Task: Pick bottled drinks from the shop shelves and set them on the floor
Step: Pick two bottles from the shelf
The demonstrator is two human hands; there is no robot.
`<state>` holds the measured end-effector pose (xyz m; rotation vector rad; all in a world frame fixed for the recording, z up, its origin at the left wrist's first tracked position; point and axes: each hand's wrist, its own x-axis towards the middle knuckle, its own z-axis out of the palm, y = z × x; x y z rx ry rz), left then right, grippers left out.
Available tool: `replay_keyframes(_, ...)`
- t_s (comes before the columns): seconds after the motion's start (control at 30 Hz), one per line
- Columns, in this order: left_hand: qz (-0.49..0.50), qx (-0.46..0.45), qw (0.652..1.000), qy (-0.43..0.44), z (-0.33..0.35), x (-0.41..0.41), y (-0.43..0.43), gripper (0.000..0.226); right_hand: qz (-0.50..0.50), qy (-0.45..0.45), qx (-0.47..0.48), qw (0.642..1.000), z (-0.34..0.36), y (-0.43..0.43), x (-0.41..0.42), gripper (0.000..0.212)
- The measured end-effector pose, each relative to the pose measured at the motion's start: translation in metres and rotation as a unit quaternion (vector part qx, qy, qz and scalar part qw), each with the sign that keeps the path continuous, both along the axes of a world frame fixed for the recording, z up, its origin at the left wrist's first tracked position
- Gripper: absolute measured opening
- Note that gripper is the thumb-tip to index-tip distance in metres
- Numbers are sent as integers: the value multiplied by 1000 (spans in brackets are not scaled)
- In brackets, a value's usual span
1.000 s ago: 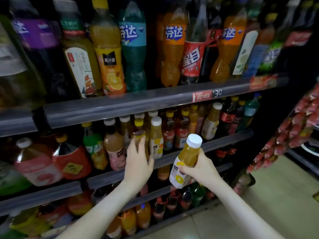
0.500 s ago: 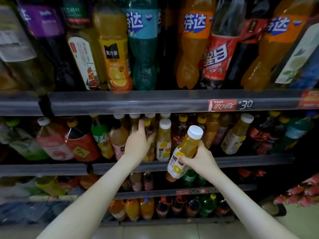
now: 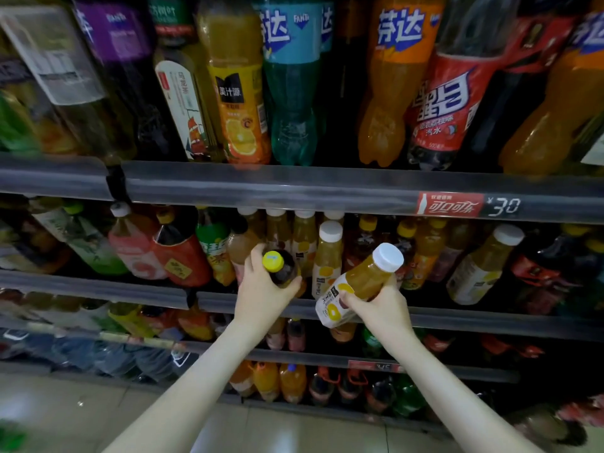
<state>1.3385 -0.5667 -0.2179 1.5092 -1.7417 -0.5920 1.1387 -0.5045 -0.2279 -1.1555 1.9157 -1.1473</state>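
Left hand (image 3: 263, 291): fingers curled round the shoulder of a dark bottle (image 3: 283, 269) with a yellow cap, at the front edge of the middle shelf (image 3: 98, 287). Its base is hidden by the hand, so contact with the shelf cannot be told. Right hand (image 3: 380, 307): gripping the lower body of a juice bottle (image 3: 358, 286) with a white cap and yellow-and-white label, held tilted in the air before the same shelf, just right of the dark bottle. Red price tag (image 3: 450, 204) on the rail above. Tiled floor (image 3: 294, 429) below.
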Motion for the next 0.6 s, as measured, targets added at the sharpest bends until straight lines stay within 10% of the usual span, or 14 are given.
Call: replay_keyframes(0.6, -35, 20, 989, 142, -9, 71, -7, 63, -103, -29, -33, 994, -11, -14, 47, 64)
